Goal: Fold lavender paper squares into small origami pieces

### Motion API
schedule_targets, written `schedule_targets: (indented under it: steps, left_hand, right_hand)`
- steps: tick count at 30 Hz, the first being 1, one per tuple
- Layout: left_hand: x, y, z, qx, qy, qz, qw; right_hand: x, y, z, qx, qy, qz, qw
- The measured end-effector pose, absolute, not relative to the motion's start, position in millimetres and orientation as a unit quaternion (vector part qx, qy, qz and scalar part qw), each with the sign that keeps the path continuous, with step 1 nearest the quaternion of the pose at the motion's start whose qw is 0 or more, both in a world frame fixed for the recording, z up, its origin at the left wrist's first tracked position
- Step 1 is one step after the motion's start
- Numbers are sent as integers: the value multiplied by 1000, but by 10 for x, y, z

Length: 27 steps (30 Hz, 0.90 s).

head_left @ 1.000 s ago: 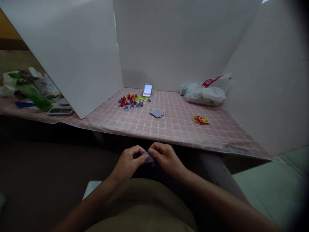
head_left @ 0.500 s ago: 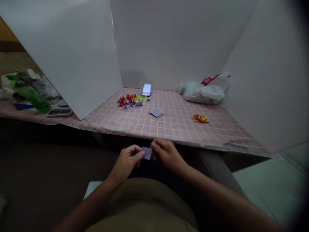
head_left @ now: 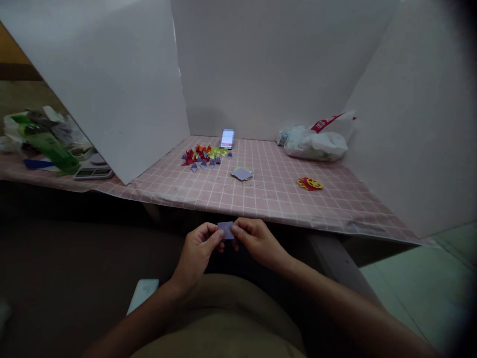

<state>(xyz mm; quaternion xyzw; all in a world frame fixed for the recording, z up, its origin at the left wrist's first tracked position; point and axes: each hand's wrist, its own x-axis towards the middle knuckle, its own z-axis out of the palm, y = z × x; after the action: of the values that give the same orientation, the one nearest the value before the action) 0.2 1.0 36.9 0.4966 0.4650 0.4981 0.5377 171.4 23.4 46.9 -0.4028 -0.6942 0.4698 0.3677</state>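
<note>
A small purple square of paper (head_left: 225, 229) is held up between my two hands, just in front of the table's near edge. My left hand (head_left: 199, 248) pinches its left side between thumb and fingers. At the right side, my right hand (head_left: 257, 238) grips it the same way, thumb on the near face. Beyond them on the table lies a stack of paper squares (head_left: 242, 173), purple on top with yellowish-green edges below. Farther left, several small folded paper pieces (head_left: 203, 155) in red, orange, yellow and purple are grouped together.
A lit phone (head_left: 227, 138) leans at the back. Right of it sit a white plastic bag (head_left: 316, 144) and yellow and red cut-outs (head_left: 310, 184). White panels (head_left: 283, 64) enclose the table (head_left: 276, 199). At left are a kitchen scale (head_left: 94, 170) and a green bottle (head_left: 50, 149).
My right thumb has moved onto the paper's right side, so both hands now pinch it. The paper has turned to lie more level and looks shorter.
</note>
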Motion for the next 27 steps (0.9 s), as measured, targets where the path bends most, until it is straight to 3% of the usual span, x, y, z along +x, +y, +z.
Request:
schedule_targets:
  steps: [8,16,27]
  left_hand:
    - [34,-25,368,457,455,544,537]
    - [51,-41,357,452,447,570,520]
    - [39,-55,383,466,456,558,513]
  right_hand:
    - [1704,222,480,-385,-643,538,386]
    - [1680,218,464,-368,-621,536,438]
    - [1669,212,456,-362,-627,528,443]
